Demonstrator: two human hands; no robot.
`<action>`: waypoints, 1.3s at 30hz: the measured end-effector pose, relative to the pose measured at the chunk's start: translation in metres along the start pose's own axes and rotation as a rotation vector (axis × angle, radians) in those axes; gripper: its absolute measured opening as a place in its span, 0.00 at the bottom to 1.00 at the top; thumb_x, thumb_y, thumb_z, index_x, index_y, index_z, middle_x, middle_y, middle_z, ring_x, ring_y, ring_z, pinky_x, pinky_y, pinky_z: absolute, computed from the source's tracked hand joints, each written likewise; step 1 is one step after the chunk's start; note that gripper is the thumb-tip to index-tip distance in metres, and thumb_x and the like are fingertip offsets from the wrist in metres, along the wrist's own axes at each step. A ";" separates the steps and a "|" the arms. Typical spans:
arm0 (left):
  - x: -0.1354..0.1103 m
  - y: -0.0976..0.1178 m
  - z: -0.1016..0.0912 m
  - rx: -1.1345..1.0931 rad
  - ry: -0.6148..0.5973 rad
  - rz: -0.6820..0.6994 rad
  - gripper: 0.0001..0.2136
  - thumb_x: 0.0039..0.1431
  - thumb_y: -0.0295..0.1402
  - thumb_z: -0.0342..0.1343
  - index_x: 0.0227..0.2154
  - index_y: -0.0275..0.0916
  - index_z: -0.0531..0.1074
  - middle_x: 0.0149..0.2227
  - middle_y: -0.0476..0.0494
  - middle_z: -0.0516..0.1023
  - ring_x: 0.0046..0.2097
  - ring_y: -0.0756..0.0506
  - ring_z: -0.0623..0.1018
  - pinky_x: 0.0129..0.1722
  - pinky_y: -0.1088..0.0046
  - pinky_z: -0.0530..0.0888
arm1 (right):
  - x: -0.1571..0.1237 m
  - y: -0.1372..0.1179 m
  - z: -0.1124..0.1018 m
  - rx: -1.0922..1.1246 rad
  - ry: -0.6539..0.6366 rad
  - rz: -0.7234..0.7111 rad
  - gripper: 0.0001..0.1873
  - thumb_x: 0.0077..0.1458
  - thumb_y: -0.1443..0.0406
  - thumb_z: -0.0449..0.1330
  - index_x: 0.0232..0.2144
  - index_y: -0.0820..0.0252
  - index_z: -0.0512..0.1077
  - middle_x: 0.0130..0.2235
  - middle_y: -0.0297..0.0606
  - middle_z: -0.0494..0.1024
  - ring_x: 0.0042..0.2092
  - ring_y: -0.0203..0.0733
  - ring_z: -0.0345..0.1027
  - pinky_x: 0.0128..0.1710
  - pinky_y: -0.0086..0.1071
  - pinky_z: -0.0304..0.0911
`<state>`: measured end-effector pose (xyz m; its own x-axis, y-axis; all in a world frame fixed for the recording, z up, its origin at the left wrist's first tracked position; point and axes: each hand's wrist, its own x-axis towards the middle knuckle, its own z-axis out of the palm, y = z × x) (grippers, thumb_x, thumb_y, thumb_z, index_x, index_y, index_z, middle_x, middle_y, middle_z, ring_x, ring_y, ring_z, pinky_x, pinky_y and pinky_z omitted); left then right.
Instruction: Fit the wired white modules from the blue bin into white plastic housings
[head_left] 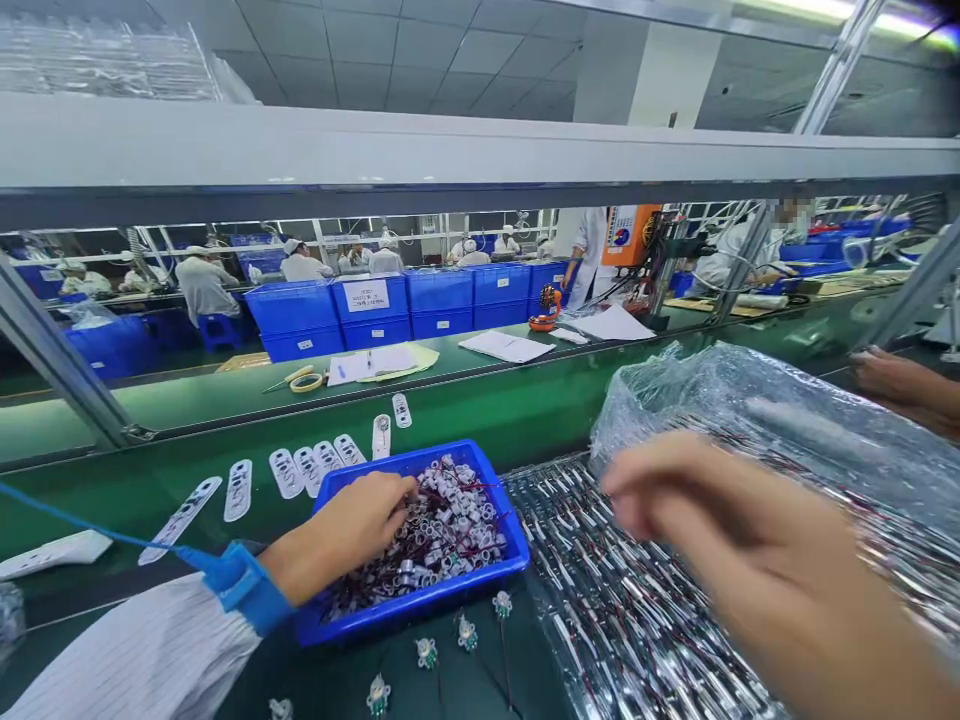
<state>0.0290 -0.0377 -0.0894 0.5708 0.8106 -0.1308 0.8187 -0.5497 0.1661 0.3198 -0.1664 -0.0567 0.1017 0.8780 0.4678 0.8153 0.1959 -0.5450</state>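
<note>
My left hand (356,525), with a blue wrist strap (255,590), reaches into a blue tray (412,615). Its fingers curl down over a heap of small whitish ring-shaped parts (454,510) with dark red wires; what lies between the fingertips is hidden. My right hand (720,540) is raised over clear plastic packing (555,620) filled with rows of silvery wired pieces (630,600). Motion blurs it, but the fingers look bent together, and nothing held can be made out. Several small round parts with green bits and leads (427,653) lie in front of the tray.
White elongated panels (239,490) lie left of and behind the tray. Crumpled clear plastic (750,400) covers the packing at right, near another person's hand (904,385). A shelf behind carries papers (506,346) and tape (306,380). A metal post (67,350) stands left.
</note>
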 end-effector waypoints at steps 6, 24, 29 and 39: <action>-0.006 -0.005 -0.006 -0.071 0.098 0.025 0.12 0.64 0.28 0.45 0.40 0.39 0.75 0.42 0.41 0.81 0.44 0.41 0.79 0.44 0.67 0.72 | -0.004 0.055 0.065 -0.193 -0.395 0.109 0.10 0.60 0.61 0.55 0.35 0.53 0.76 0.33 0.38 0.81 0.34 0.50 0.77 0.32 0.37 0.65; -0.026 -0.027 -0.017 -0.218 0.031 -0.180 0.10 0.69 0.35 0.55 0.33 0.36 0.74 0.31 0.50 0.76 0.35 0.47 0.77 0.41 0.65 0.75 | 0.027 0.056 0.062 0.959 -0.352 0.523 0.17 0.54 0.49 0.67 0.30 0.56 0.74 0.52 0.46 0.81 0.46 0.52 0.80 0.49 0.39 0.75; -0.046 -0.021 -0.034 -0.505 0.102 -0.243 0.11 0.70 0.36 0.48 0.37 0.37 0.71 0.25 0.48 0.76 0.33 0.42 0.80 0.36 0.65 0.74 | 0.050 0.012 0.059 1.238 -0.230 0.390 0.17 0.56 0.48 0.66 0.34 0.54 0.78 0.49 0.43 0.83 0.58 0.50 0.72 0.57 0.34 0.69; -0.090 0.002 -0.027 -1.128 0.148 -0.279 0.21 0.62 0.50 0.49 0.47 0.36 0.65 0.31 0.42 0.80 0.36 0.43 0.84 0.41 0.67 0.80 | 0.075 -0.104 0.090 0.817 -0.190 0.000 0.11 0.56 0.53 0.66 0.34 0.52 0.81 0.33 0.32 0.81 0.34 0.39 0.72 0.38 0.30 0.67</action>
<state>-0.0230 -0.1061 -0.0506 0.3060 0.9314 -0.1972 0.3521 0.0817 0.9324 0.1915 -0.0815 -0.0270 -0.0559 0.9224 0.3821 0.1385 0.3862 -0.9120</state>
